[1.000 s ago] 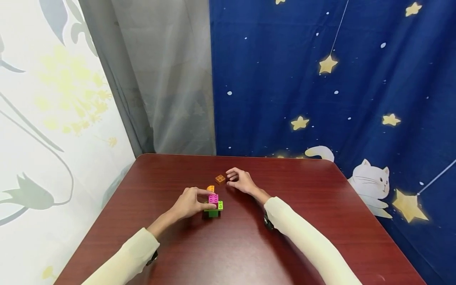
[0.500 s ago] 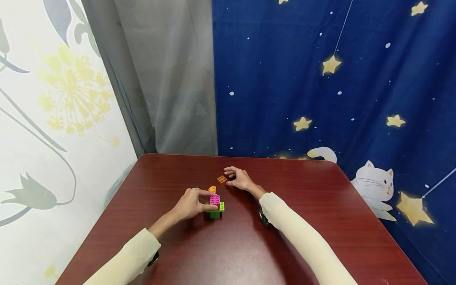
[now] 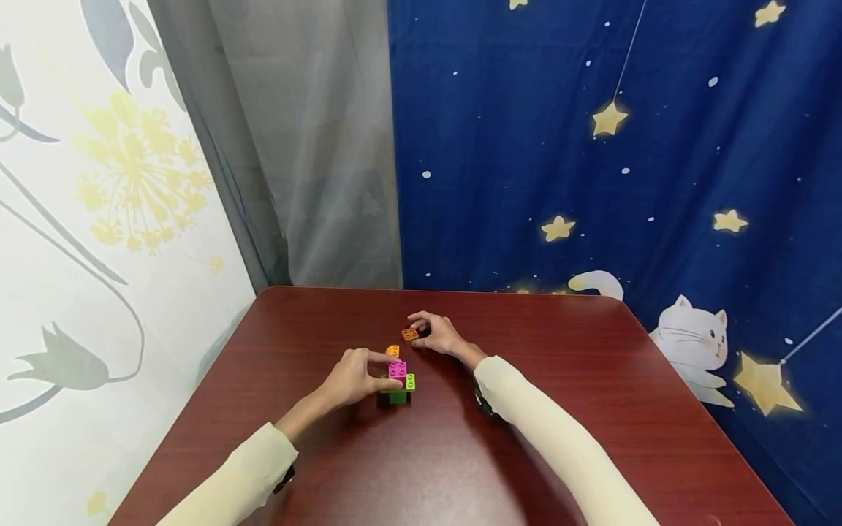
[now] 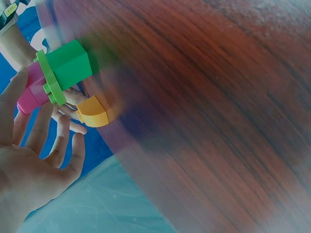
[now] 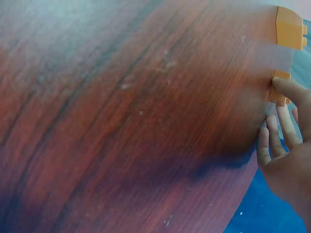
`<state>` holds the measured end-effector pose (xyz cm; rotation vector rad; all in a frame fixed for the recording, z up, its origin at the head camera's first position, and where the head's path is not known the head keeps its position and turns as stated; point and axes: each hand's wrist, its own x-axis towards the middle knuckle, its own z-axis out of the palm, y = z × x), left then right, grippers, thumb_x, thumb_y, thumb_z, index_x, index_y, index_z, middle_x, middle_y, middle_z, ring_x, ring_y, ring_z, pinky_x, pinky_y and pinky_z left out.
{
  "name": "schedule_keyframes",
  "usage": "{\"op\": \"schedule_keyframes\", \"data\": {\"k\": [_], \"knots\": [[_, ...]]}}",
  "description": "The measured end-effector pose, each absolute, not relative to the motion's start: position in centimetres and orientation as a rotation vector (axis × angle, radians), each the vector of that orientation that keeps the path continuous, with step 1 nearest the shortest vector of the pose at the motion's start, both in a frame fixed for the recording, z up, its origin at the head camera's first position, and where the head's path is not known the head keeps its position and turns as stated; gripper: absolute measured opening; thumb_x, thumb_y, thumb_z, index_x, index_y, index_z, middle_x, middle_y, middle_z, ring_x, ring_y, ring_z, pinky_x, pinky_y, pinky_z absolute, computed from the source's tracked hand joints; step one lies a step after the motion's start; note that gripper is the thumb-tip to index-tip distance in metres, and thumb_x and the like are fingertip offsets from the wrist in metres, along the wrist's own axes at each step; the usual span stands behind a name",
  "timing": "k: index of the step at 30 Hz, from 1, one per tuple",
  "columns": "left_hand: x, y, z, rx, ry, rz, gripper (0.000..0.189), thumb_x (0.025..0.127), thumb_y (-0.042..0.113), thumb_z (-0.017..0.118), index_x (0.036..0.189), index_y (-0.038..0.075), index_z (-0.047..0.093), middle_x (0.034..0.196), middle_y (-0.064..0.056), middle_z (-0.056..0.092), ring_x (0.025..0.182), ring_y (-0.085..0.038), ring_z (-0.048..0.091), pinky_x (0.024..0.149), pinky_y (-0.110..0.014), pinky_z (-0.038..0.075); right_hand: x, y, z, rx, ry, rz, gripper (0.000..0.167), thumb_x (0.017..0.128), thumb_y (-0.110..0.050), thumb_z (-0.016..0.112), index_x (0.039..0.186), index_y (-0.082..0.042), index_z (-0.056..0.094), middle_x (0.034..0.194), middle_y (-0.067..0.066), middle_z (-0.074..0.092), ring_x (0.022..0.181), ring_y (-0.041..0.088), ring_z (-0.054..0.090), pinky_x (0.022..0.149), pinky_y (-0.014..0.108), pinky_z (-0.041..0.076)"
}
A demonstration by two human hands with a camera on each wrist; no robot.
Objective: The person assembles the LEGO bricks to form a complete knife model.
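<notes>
In the head view my left hand (image 3: 353,378) grips a pink brick (image 3: 397,370) between thumb and fingers. That brick tops a lime studded plate (image 3: 411,382), with a green brick (image 3: 397,398) beneath it; the left wrist view shows the green brick (image 4: 70,63) from its side. A yellow-orange brick with a rounded side (image 3: 393,351) stands just behind the stack. Farther back, my right hand (image 3: 439,336) pinches a small orange brick (image 3: 409,334). The right wrist view has the thumb (image 5: 282,86) against this orange brick (image 5: 278,95) and a fingertip at its other side.
All the bricks are on a dark red wood-grain table (image 3: 526,438). Beyond its far edge hang a grey curtain (image 3: 335,183) and a blue star-patterned curtain (image 3: 500,146). A white floral curtain (image 3: 99,256) runs along the left.
My right hand has moved left to the orange brick and closed its thumb and fingers on it. The left hand keeps its grip on the pink brick, almost still.
</notes>
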<state>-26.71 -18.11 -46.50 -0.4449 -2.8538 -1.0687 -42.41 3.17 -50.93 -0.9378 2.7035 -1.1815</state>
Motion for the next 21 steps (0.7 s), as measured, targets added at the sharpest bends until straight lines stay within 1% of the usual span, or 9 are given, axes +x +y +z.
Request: {"op": "schedule_keyframes", "data": {"k": [2,3,7,11,15,18,21], "knots": [[-26.7,-18.1,-46.5,-0.441,-2.856,-1.055,0.051,0.077,0.044,0.092,0.119,0.018,0.08,0.111,-0.001,0.076,0.091,-0.021,0.06,0.074,-0.033,0.05,-42.3,3.3,-51.0,-0.933,2.713,-1.185,0.057,0.084,-0.004,0.087,0.136,-0.002,0.064,0.112,0.012,0.074,0.107,0.028,0.068,0.097,0.042,0.053],[-26.7,-18.1,-46.5,-0.441,-2.857,-1.049,0.05,0.077,0.044,0.092,0.119,0.019,0.08,0.112,-0.001,0.076,0.095,-0.021,0.062,0.078,-0.034,0.051,-42.3,3.4,-51.0,-0.938,2.716,-1.189,0.057,0.083,-0.005,0.087,0.135,-0.002,0.065,0.111,0.012,0.074,0.106,0.027,0.069,0.096,0.042,0.054],[-26.6,-18.0,-46.3,-0.433,-2.856,-1.048,0.05,0.077,0.044,0.092,0.118,0.019,0.08,0.114,0.0,0.076,0.106,-0.024,0.064,0.088,-0.042,0.054,-42.1,4.0,-50.9,-0.954,2.711,-1.208,0.057,0.083,-0.007,0.088,0.134,-0.002,0.065,0.108,0.01,0.073,0.102,0.025,0.07,0.093,0.039,0.056],[-26.5,-18.0,-46.3,-0.441,-2.848,-1.058,0.05,0.077,0.043,0.092,0.118,0.017,0.08,0.116,-0.002,0.076,0.112,-0.027,0.065,0.093,-0.046,0.055,-41.7,4.8,-50.6,-0.96,2.692,-1.252,0.057,0.082,-0.006,0.089,0.133,0.0,0.066,0.107,0.012,0.073,0.1,0.026,0.072,0.091,0.04,0.057],[-26.6,-18.2,-46.5,-0.427,-2.852,-1.046,0.051,0.077,0.045,0.092,0.119,0.019,0.08,0.116,-0.001,0.076,0.112,-0.027,0.064,0.094,-0.047,0.053,-41.3,5.6,-50.2,-0.98,2.679,-1.286,0.053,0.081,-0.004,0.089,0.129,0.001,0.067,0.106,0.015,0.073,0.1,0.029,0.072,0.092,0.043,0.057],[-26.6,-18.2,-46.5,-0.441,-2.848,-1.036,0.051,0.077,0.045,0.092,0.119,0.019,0.08,0.115,-0.001,0.076,0.108,-0.025,0.063,0.092,-0.046,0.053,-41.1,6.1,-50.1,-1.02,2.682,-1.29,0.049,0.082,-0.004,0.088,0.126,0.0,0.068,0.106,0.016,0.073,0.099,0.03,0.073,0.092,0.043,0.057],[-26.6,-18.2,-46.5,-0.476,-2.836,-1.035,0.05,0.077,0.044,0.092,0.118,0.018,0.08,0.114,-0.001,0.077,0.106,-0.024,0.064,0.091,-0.044,0.054,-40.8,6.6,-49.9,-1.064,2.683,-1.292,0.047,0.082,-0.003,0.088,0.124,0.0,0.068,0.105,0.016,0.072,0.098,0.032,0.073,0.089,0.043,0.058]]}}
